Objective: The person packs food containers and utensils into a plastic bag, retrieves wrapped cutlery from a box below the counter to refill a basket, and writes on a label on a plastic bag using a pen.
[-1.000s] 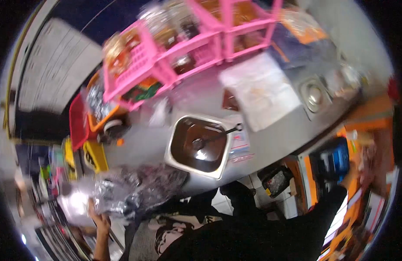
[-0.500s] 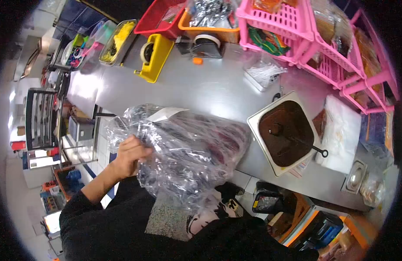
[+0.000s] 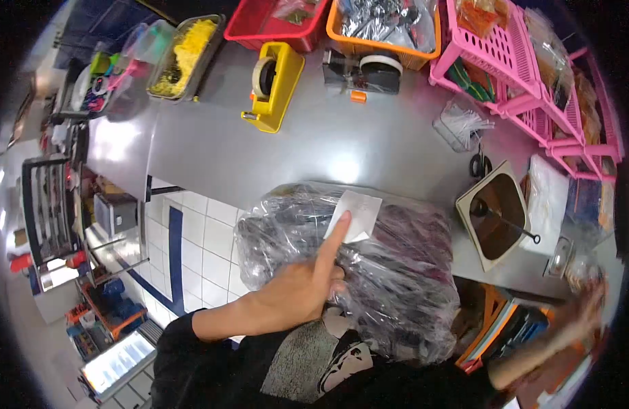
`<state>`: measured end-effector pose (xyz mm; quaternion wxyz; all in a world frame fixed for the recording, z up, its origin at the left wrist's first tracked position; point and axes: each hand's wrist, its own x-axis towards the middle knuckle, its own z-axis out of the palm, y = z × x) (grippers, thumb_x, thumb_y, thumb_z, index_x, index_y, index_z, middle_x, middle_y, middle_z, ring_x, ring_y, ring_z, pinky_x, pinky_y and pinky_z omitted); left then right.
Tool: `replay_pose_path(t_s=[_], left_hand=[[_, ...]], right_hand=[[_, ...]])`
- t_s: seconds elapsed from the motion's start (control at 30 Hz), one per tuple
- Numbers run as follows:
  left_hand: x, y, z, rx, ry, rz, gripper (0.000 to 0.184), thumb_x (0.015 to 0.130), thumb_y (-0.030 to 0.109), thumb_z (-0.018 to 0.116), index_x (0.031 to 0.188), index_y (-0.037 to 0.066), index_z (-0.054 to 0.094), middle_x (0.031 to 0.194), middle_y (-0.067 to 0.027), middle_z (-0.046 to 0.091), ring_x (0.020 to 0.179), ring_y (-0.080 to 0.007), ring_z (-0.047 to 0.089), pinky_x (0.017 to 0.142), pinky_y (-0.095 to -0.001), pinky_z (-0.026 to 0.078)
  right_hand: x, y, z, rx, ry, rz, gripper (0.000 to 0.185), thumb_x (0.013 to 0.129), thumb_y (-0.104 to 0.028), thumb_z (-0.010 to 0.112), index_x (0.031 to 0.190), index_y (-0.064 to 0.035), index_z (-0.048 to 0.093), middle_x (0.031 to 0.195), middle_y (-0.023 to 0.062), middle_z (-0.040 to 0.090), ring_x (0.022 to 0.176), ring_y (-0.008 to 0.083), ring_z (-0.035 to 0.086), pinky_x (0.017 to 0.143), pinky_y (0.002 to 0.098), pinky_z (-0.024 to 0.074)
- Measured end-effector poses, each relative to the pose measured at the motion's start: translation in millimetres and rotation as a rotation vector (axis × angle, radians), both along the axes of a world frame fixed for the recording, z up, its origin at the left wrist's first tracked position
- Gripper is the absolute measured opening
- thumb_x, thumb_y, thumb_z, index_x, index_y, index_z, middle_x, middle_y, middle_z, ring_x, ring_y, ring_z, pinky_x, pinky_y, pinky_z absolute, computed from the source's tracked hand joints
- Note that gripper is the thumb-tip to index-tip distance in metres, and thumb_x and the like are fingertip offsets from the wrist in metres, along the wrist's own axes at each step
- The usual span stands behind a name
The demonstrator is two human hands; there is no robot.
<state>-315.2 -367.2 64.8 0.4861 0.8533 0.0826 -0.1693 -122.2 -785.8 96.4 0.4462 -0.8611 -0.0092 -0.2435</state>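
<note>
My left hand is at the near side of a large clear plastic bag with dark purple and black contents. One digit is stretched out, pressing a small white paper flat against the bag. The other fingers are curled at the plastic, partly hidden. The bag lies across the table's near edge, against my dark shirt. At the far right, my right hand is away from the bag, smeared by motion. Nearest to it are a small metal container and a clear plastic bag.
On the steel table stand a yellow tape dispenser, a black tape dispenser, scissors and a brown-filled metal pan with a ladle. Red and orange baskets, plus pink racks, line the back.
The bag has shifted right and sits flatter, with its paper now facing me. My left hand has moved right onto the paper. My right hand has come into view at far right.
</note>
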Motion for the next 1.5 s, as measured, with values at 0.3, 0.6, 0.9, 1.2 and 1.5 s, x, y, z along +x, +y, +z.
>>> replay_pose_path(t_s=[0.3, 0.6, 0.9, 1.2, 1.5], left_hand=[[-13.4, 42.8, -16.6, -0.038, 0.016, -0.384, 0.078, 0.069, -0.002, 0.053, 0.139, 0.004, 0.017, 0.057, -0.0085, 0.051, 0.050, -0.0228, 0.052, 0.054, -0.0348, 0.047], [-36.6, 74.9, -1.3, -0.019, -0.193, 0.156, 0.059, 0.066, -0.015, 0.053, 0.122, 0.002, 0.041, 0.075, -0.0107, 0.057, 0.062, -0.0192, 0.059, 0.057, -0.0294, 0.049], [-3.3, 119.8, 67.3, 0.005, -0.025, 0.569, 0.007, 0.092, 0.008, 0.042, 0.093, 0.001, 0.042, 0.068, -0.0025, 0.047, 0.058, -0.0066, 0.045, 0.052, -0.0218, 0.039], [70.3, 64.9, 26.2, -0.365, -0.121, 0.276, 0.005, 0.089, 0.004, 0.042, 0.090, 0.000, 0.040, 0.078, -0.0140, 0.058, 0.062, -0.0169, 0.061, 0.050, -0.0265, 0.049], [162.5, 16.2, -31.4, -0.727, -0.005, 0.145, 0.018, 0.080, 0.001, 0.053, 0.096, 0.000, 0.043, 0.077, -0.0156, 0.058, 0.064, -0.0238, 0.063, 0.053, -0.0332, 0.052]], right_hand=[[-49.5, 321.6, -96.9, 0.810, 1.075, 0.868, 0.017, 0.091, -0.013, 0.045, 0.104, -0.0031, 0.040, 0.090, 0.0158, 0.059, 0.070, 0.0200, 0.062, 0.060, 0.0300, 0.0522], [-51.6, 270.7, -72.6, 0.957, 0.675, 0.632, 0.021, 0.094, -0.021, 0.040, 0.101, -0.0023, 0.045, 0.061, 0.0053, 0.045, 0.053, 0.0143, 0.045, 0.049, 0.0284, 0.0401], [-80.7, 322.7, -43.4, 0.814, 0.749, 0.937, 0.028, 0.094, -0.029, 0.033, 0.110, -0.0058, 0.035, 0.109, 0.0180, 0.051, 0.105, 0.0292, 0.052, 0.080, 0.0375, 0.0455], [-8.9, 352.6, -52.1, 0.653, 0.732, 1.067, 0.030, 0.089, -0.037, 0.047, 0.101, -0.0093, 0.046, 0.108, 0.0058, 0.050, 0.098, 0.0154, 0.050, 0.082, 0.0312, 0.0407], [-48.8, 263.6, -58.0, -0.070, 0.204, 0.749, 0.030, 0.072, -0.002, 0.064, 0.095, -0.0050, 0.045, 0.100, 0.0079, 0.055, 0.088, 0.0165, 0.052, 0.076, 0.0269, 0.0412]])
